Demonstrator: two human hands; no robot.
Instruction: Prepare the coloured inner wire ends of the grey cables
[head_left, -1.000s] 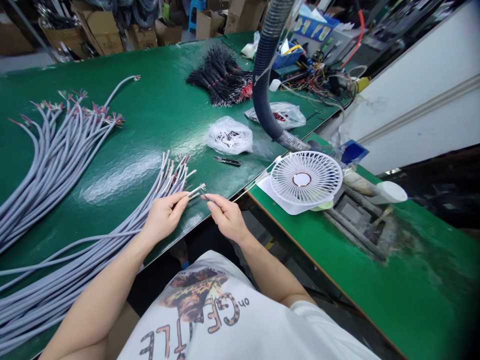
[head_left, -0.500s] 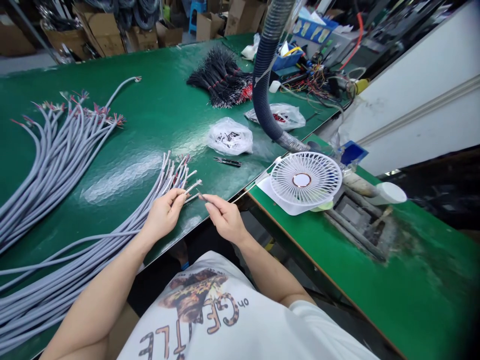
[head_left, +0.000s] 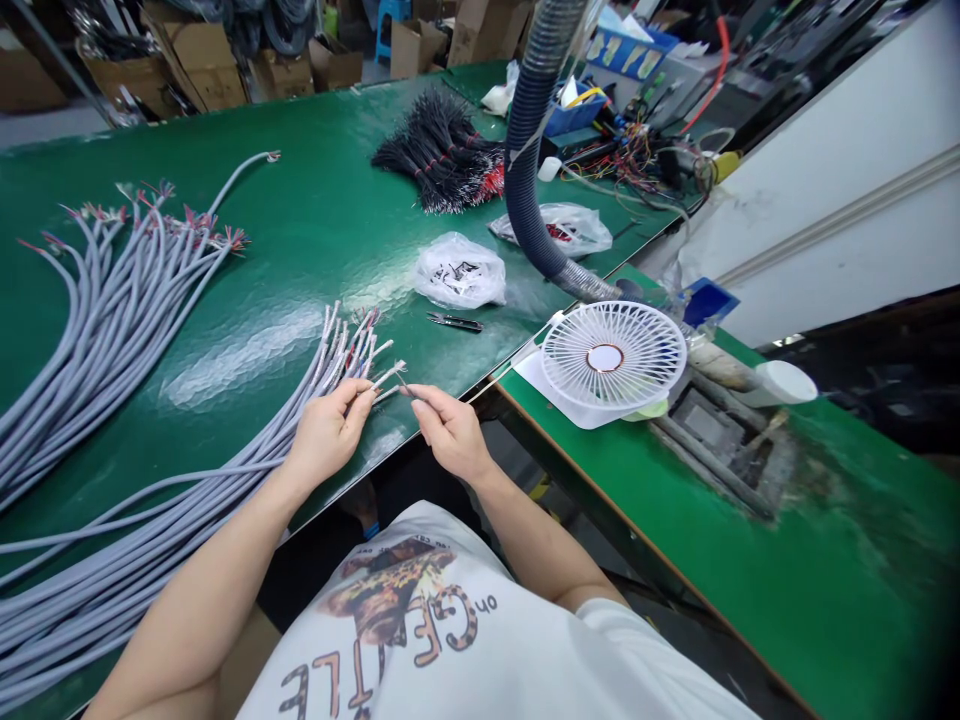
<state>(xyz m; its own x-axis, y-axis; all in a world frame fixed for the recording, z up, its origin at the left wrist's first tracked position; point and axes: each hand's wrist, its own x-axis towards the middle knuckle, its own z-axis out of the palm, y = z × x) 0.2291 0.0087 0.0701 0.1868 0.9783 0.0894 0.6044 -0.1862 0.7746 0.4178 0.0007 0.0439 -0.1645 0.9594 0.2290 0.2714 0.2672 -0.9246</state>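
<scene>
We pinch a frayed end of smooth grey sheathed cable [head_left: 386, 377] in our left hand [head_left: 326, 435]; our right hand [head_left: 450, 432] tightly pinches a thin sliver [head_left: 403, 382], too fine to name.

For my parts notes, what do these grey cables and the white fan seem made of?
The grey cables look like matte, flexible plastic sheathing, given their smooth, even bends; the exact polymer is unclear. The white fan looks like smooth moulded plastic, with thin, uniform grille ribs.
</scene>
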